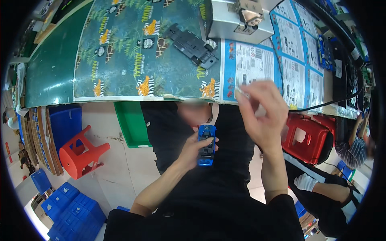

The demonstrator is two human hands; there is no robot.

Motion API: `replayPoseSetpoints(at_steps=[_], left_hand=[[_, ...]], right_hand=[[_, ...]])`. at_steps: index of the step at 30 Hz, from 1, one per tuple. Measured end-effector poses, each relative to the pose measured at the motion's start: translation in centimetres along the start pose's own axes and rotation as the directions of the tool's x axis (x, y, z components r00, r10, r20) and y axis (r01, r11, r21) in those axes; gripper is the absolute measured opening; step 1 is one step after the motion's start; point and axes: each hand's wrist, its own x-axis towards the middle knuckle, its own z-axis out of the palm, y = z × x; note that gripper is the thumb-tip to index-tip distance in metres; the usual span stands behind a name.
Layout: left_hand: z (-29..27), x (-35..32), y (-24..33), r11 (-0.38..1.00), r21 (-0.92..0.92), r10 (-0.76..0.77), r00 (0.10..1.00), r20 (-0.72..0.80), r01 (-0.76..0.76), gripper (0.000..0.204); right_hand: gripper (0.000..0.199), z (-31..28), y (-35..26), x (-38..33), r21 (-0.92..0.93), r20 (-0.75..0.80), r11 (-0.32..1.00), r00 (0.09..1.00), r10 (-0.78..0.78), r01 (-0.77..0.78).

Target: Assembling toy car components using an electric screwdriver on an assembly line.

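My left hand [191,149] is closed round a blue toy car body [206,145], held over my lap below the table's edge. Its dark, hollow inner side faces up, and my thumb lies across it. Raised over the table's front edge, my right hand [265,112] has its thumb and forefinger bent together. Something tiny and pale may be at those fingertips, too small to name. On the table lies a black toy car chassis [193,46], set at a slant, apart from both hands.
A grey metal fixture [241,24] stands on the printed sheets [120,52] covering the green table [50,68]. A black cable [333,103] crosses its right side. Below are a green bin [132,128], red stools [80,154] and blue boxes [76,213]. At right, a co-worker's gloved hand [305,182] shows.
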Motion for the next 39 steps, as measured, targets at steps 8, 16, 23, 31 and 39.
replayPoseSetpoints(at_steps=[8,16,23,31,39], left_hand=[[-0.2,-1.5,1.2,0.993,-0.019,0.116,0.992,-0.042,-0.116,0.03],[-0.2,-1.9,2.1,0.973,-0.061,0.219,0.975,-0.036,-0.221,0.031],[0.7,-2.0,2.3,0.949,-0.128,0.289,0.957,-0.01,-0.288,0.027],[0.8,-2.0,2.2,0.941,-0.128,0.317,0.948,0.013,-0.313,0.022],[1.2,-2.8,3.3,0.941,-0.135,0.319,0.947,0.046,-0.31,0.038]], right_hand=[[0.049,6.0,-0.3,6.8,-0.335,0.127,0.936,0.989,-0.07,0.109],[0.044,7.4,0.7,6.0,-0.336,0.057,0.94,0.997,-0.051,0.067],[0.035,7.3,1.7,5.7,-0.134,-0.116,0.987,0.988,-0.101,0.085],[0.036,7.2,1.8,4.9,-0.181,-0.161,0.978,0.978,-0.133,0.103],[0.034,5.9,1.2,4.6,0.395,-0.057,0.866,0.933,0.357,-0.307]])
